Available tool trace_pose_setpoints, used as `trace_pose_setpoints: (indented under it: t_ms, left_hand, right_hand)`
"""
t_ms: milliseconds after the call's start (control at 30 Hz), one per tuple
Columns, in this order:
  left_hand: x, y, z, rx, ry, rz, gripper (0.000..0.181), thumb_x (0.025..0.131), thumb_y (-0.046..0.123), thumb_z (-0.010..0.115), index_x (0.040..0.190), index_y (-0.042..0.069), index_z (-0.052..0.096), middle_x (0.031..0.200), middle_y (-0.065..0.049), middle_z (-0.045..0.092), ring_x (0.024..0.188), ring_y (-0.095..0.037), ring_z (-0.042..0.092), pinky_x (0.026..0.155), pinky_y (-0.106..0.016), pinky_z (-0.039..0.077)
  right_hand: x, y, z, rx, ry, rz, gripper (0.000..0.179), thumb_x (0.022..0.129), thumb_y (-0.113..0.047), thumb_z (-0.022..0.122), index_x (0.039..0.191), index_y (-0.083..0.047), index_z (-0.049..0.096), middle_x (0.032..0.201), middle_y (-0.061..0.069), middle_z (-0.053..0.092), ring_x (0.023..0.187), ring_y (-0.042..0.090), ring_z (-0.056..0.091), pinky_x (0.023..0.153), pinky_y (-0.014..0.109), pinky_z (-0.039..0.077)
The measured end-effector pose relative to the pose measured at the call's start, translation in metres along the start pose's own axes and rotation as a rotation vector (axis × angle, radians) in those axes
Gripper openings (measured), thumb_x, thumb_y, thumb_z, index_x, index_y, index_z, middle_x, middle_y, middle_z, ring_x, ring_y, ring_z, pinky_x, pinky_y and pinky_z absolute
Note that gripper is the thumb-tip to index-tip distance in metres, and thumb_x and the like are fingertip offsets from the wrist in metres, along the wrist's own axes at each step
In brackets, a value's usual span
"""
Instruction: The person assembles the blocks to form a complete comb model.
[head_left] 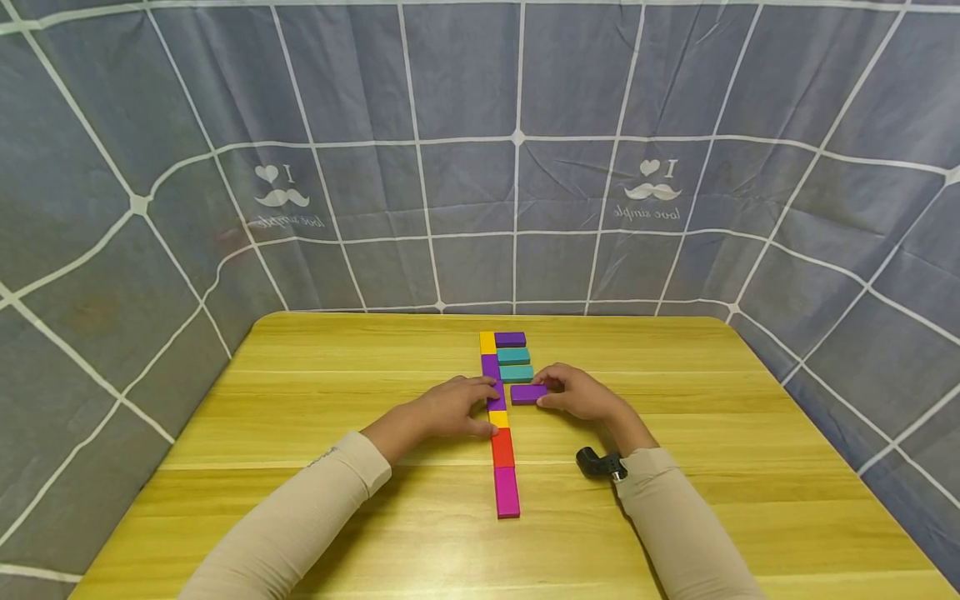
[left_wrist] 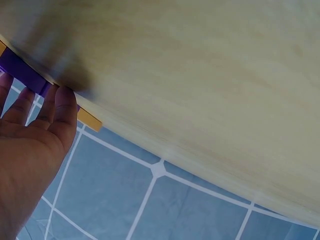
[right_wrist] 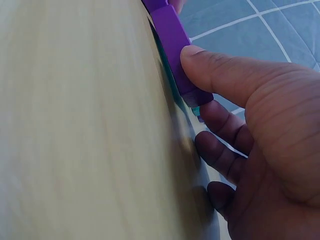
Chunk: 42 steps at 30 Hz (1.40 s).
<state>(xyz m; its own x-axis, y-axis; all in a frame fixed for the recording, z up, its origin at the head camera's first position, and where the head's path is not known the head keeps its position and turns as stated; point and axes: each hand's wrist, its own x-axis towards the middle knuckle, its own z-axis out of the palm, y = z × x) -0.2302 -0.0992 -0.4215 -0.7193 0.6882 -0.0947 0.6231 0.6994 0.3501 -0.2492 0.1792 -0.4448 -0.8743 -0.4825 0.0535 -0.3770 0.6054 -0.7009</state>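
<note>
A column of flat coloured blocks runs up the table, from a magenta block (head_left: pixel 507 493) and a red block (head_left: pixel 502 447) through yellow and purple to a far yellow block (head_left: pixel 487 342). My left hand (head_left: pixel 453 407) rests its fingertips on the purple block (head_left: pixel 497 402) of the column, with the thumb beside the red one. Between thumb and fingers, my right hand (head_left: pixel 581 393) pinches another purple block (head_left: pixel 528 394) by its right end. That block lies just right of the column, under two teal blocks (head_left: pixel 515 374) and a dark purple block (head_left: pixel 511 339). In the right wrist view, the thumb presses the held block's face (right_wrist: pixel 172 40).
The wooden table (head_left: pixel 300 375) extends on both sides of the blocks. A black wrist-worn device (head_left: pixel 598 463) sits by the right cuff. Grey grid-patterned cloth (head_left: pixel 465 167) hangs behind the far edge and along both sides.
</note>
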Motion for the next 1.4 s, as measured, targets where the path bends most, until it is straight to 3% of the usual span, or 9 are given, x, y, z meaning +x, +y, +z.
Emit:
trace_pose_setpoints:
  t_ms: [533, 900, 1400]
  left_hand:
    - [0.0013, -0.0013, 0.0002, -0.001, 0.008, 0.014, 0.064, 0.089, 0.050, 0.069, 0.142, 0.015, 0.055, 0.156, -0.003, 0.040, 0.140, -0.029, 0.039, 0.115, -0.040, 0.032]
    - [0.0015, -0.0015, 0.0007, 0.002, 0.011, 0.021, 0.065, 0.089, 0.050, 0.069, 0.142, 0.014, 0.056, 0.155, -0.003, 0.040, 0.141, -0.029, 0.038, 0.116, -0.040, 0.031]
    - [-0.0006, -0.0026, -0.0004, 0.004, 0.027, 0.045, 0.062, 0.089, 0.047, 0.070, 0.139, 0.012, 0.057, 0.153, -0.005, 0.043, 0.140, -0.028, 0.040, 0.116, -0.040, 0.030]
  right_hand:
    - [0.0049, 0.0006, 0.0054, 0.003, -0.009, -0.045, 0.021, 0.091, -0.014, 0.073, 0.111, -0.009, 0.067, 0.098, 0.003, 0.060, 0.089, 0.020, 0.052, 0.081, 0.037, 0.045]
    - [0.0035, -0.0011, 0.0056, 0.075, -0.010, 0.006, 0.021, 0.090, -0.007, 0.067, 0.111, -0.004, 0.064, 0.092, 0.003, 0.056, 0.088, 0.021, 0.049, 0.077, 0.035, 0.043]
    - [0.0059, -0.0021, 0.0089, 0.060, -0.005, -0.004, 0.019, 0.093, -0.009, 0.068, 0.110, -0.003, 0.064, 0.090, 0.005, 0.057, 0.086, 0.020, 0.049, 0.075, 0.034, 0.041]
